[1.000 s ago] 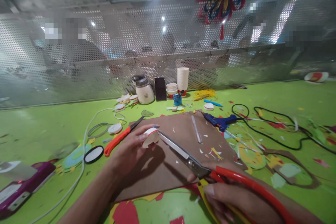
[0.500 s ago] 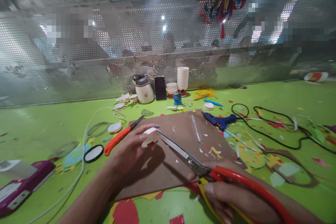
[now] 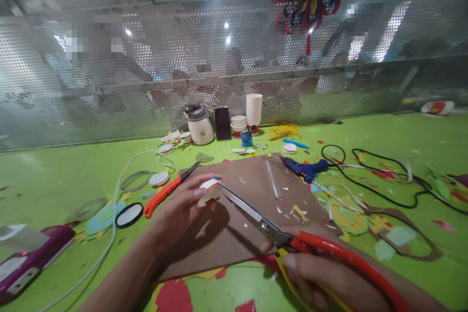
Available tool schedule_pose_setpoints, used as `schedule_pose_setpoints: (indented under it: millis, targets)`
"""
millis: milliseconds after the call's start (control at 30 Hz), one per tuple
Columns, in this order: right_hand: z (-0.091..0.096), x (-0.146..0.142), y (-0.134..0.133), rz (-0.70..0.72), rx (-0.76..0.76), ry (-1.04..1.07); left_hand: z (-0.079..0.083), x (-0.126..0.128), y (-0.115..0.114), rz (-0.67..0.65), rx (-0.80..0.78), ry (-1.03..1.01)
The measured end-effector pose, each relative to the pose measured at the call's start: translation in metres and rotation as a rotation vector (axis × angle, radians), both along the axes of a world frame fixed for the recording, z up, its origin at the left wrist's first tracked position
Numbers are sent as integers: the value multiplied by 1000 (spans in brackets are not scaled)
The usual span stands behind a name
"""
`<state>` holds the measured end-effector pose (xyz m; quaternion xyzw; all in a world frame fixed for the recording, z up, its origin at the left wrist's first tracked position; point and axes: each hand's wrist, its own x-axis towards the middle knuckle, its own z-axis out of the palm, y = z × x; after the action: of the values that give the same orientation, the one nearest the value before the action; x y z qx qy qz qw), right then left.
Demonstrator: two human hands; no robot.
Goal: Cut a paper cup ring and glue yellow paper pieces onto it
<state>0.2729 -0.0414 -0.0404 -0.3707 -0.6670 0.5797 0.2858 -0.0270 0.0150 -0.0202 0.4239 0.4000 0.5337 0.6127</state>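
My left hand [image 3: 181, 210] pinches a small white paper piece with a red rim [image 3: 209, 191] above a brown cardboard sheet [image 3: 234, 224]. My right hand [image 3: 321, 280] grips the red handles of a large pair of scissors [image 3: 263, 222]. The steel blades reach up and left, and their tips touch the paper piece. Both hands hover over the near half of the cardboard.
An orange utility knife [image 3: 166, 194] lies left of the cardboard and a blue glue gun [image 3: 305, 169] with a black cord [image 3: 383, 183] lies to its right. Cups [image 3: 254, 112], a white jar [image 3: 199, 126] and a phone [image 3: 223, 123] stand by the perforated wall. Paper scraps litter the green table [image 3: 54, 175].
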Motion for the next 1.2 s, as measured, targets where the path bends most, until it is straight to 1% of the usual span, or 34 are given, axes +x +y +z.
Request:
schedule_pose_setpoints:
  millis: [133, 267, 367, 433, 567, 700, 800, 900, 1100, 1200]
  targets:
    - [13, -6, 6, 14, -54, -24, -2, -1, 0, 17, 20, 4]
    - [33, -6, 3, -13, -134, 19, -2, -2, 1, 22, 18, 15]
    - [40, -7, 0, -20, -216, 32, -1, -2, 1, 28, 22, 35]
    - [38, -8, 1, -19, -258, 14, -1, -1, 0, 33, 31, 47]
    - [33, -10, 4, -1, -262, 18, 1, 0, 0, 34, 39, 69]
    - [38, -10, 3, -1, -286, 28, 1, 0, 0, 33, 23, 73]
    - [37, -9, 1, -15, -243, 9, 0, 0, 0, 27, 12, 67]
    - [29, -6, 2, -25, -192, -18, 0, 0, 0, 27, 13, 62]
    - [11, -5, 11, 69, -93, 13, -1, 0, 0, 20, 13, 46]
    - [5, -10, 15, 81, -62, 38, -3, -1, 0, -3, 43, 32]
